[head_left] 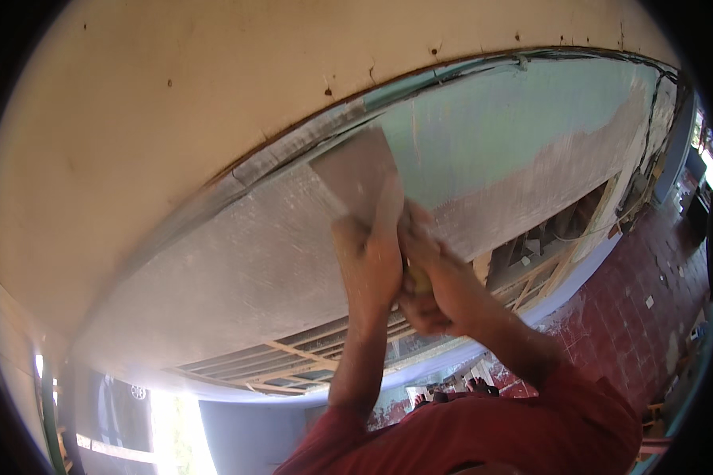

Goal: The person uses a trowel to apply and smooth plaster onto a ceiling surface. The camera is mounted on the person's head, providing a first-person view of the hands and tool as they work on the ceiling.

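A scraper with a wide, flat blade (356,166) lies against the upper wall, its edge close to the strip under the ceiling. My right hand (444,281) is closed around the handle, and a bit of yellow (418,279) shows between the fingers. Beside it my left hand (372,257) is at the base of the blade, blurred by motion and gripping there. Around the blade the wall is bare and greyish (238,277). To its right a patch of mint-green paint (499,127) covers the wall. My hands hide the lower part of the scraper.
Overhead runs a beige ceiling (182,95) with small nail marks. Cables (531,55) follow the wall's top edge. Below are openings with wooden slats (285,356) and one holding loose debris (543,241). A red tiled floor (618,317) lies far below. Bright light enters at lower left.
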The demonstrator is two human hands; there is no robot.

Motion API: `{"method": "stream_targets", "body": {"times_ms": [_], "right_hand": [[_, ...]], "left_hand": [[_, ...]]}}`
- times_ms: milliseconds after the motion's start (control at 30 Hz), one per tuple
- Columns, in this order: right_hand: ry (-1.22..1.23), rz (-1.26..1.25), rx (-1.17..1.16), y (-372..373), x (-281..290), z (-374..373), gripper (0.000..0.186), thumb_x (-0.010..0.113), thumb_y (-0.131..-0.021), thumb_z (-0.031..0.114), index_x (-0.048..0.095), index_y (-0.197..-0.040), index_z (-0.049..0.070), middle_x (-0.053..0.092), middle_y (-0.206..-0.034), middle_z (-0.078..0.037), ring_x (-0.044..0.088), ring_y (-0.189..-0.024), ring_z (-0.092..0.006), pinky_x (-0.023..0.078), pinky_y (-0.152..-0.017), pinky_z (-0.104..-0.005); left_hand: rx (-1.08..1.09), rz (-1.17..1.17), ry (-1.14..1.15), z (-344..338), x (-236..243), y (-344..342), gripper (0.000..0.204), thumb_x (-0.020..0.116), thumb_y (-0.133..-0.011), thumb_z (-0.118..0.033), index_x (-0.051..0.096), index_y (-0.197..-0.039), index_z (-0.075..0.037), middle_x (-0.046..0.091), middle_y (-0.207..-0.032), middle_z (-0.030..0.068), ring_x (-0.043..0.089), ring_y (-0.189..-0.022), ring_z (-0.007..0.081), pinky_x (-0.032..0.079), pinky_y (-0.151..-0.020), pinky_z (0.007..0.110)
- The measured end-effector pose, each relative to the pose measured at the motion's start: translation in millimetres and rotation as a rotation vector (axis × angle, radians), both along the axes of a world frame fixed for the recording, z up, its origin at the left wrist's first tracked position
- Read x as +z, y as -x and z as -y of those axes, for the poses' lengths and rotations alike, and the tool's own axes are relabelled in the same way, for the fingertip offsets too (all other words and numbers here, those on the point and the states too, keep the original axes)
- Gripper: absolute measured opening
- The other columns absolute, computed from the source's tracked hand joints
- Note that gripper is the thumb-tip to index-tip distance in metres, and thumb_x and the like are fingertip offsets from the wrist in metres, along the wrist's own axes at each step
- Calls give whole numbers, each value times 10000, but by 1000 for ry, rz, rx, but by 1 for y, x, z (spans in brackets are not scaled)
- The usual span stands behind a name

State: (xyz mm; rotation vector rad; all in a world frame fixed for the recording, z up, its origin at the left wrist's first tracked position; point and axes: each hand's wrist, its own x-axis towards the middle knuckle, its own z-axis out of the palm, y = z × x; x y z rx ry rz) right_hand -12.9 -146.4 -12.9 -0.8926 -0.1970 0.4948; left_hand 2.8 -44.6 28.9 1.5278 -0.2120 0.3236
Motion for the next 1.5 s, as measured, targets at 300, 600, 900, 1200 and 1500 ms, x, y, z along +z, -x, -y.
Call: {"method": "stream_targets", "body": {"times_ms": [300, 600, 900, 1200, 1500], "right_hand": [[-54, 18, 72, 4, -13, -3, 485, 506, -990, 524, 471, -777, 90, 426, -563, 2, 330, -357, -63, 210, -309, -244], [-87, 17, 135, -4, -11, 4, 422, 517, -993, 488, 515, -929, 71, 449, -613, 11, 353, -376, -61, 233, -307, -233], [-36, -85, -3, -2, 1, -2, 420, 545, -977, 511, 499, -862, 110, 446, -614, 12, 347, -377, -71, 226, -304, -243], [-107, -20, 77, 6, -8, 5, 453, 527, -989, 503, 481, -803, 92, 448, -575, -3, 339, -349, -77, 224, -297, -248], [-54, -2, 72, 0, -17, 6, 408, 503, -1001, 482, 484, -873, 95, 387, -519, 18, 317, -344, -73, 217, -307, -241]], "left_hand": [[-44, 15, 141, -1, -14, -3, 431, 588, -971, -273, 621, -684, 47, 570, -547, 89, 570, -477, 141, 412, -465, 264], [-43, 15, 125, -2, -4, -4, 447, 583, -978, -253, 616, -662, 62, 580, -567, 77, 584, -498, 143, 431, -496, 272], [45, 27, 28, 1, 1, -5, 432, 591, -961, -302, 625, -682, 25, 573, -555, 63, 545, -479, 126, 395, -460, 264], [-50, 65, 140, 5, -11, -3, 478, 584, -974, -295, 621, -662, 65, 587, -547, 85, 601, -509, 154, 425, -474, 262], [-54, -4, 126, 0, -21, 1, 466, 527, -1003, -318, 640, -758, 62, 628, -624, 119, 618, -560, 170, 472, -544, 277]]}}
